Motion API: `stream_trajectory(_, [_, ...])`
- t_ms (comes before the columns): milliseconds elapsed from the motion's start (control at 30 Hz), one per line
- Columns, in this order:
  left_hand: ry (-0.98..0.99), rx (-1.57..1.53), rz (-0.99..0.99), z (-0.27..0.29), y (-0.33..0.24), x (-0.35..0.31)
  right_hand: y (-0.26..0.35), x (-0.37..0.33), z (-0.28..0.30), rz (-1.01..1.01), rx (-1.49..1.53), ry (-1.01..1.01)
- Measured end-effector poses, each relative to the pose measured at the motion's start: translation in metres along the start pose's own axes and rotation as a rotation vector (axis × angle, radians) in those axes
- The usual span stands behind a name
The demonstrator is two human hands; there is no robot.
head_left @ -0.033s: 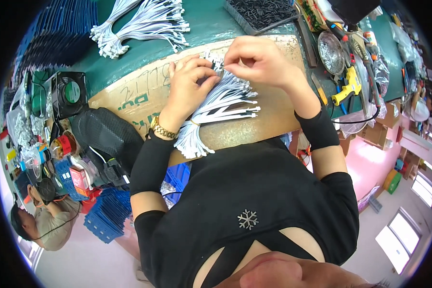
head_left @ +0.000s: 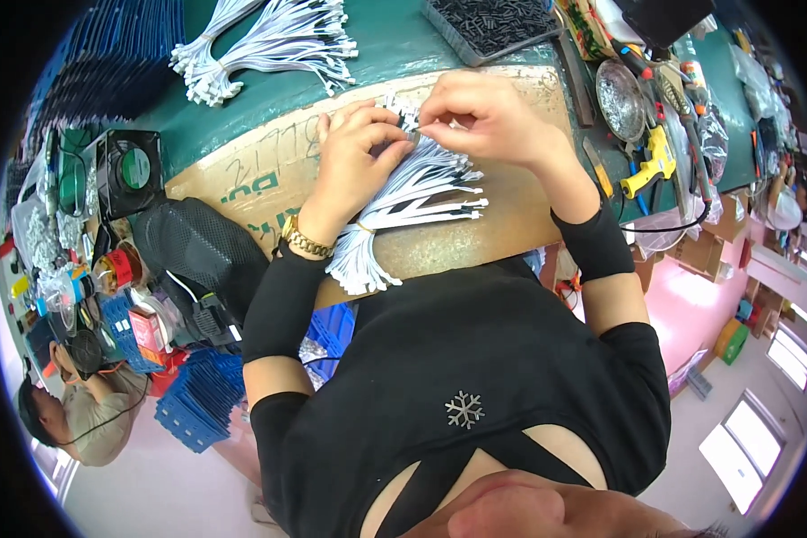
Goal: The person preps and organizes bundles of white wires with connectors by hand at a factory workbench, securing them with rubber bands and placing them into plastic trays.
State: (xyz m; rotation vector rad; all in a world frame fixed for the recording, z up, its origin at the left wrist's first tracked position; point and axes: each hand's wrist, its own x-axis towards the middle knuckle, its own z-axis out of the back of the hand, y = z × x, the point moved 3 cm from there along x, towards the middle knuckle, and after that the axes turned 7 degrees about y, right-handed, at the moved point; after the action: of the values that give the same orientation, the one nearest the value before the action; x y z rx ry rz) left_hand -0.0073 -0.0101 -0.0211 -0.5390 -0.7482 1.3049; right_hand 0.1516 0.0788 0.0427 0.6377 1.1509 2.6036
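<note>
A bundle of white flat cables (head_left: 403, 202) lies on a cardboard sheet (head_left: 475, 247), tied near its close end and fanned out toward the right. Some cable ends look black. Over the far end of the bundle, my left hand (head_left: 357, 157) has its thumb and forefinger pinched together; fingers hide most of what they grip, seemingly a cable end. Close beside it, my right hand (head_left: 489, 117) pinches a small dark piece at the fingertips, too small to name surely. The two sets of fingertips almost meet.
Beyond the cardboard stand a tray of short black tube pieces (head_left: 493, 27) and more white cable bundles (head_left: 273, 45). At right lie a yellow glue gun (head_left: 652, 161), a metal dish (head_left: 620, 99) and a knife (head_left: 597, 167). A small fan (head_left: 133, 170) and black bag (head_left: 197, 247) sit left; another person (head_left: 94, 412) works beyond.
</note>
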Motion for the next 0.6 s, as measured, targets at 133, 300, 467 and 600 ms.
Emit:
stream_trajectory(133, [0.003,0.021,0.001,0.0006,-0.0005,0.0002,-0.0030,0.0007,-0.0013,0.044,-0.157,0.045])
stream_trajectory(300, [0.008,0.022,-0.010,-0.0025,0.0013,0.0003,-0.0045,0.0030,-0.0030,0.013,-0.171,0.075])
stream_trajectory(467, [-0.006,0.032,-0.018,-0.0029,0.0009,-0.0003,-0.0037,0.0057,-0.0037,0.018,-0.207,0.114])
stream_trajectory(600, [0.000,0.037,-0.017,-0.0025,0.0007,-0.0011,-0.0030,0.0080,-0.0012,0.029,-0.168,0.146])
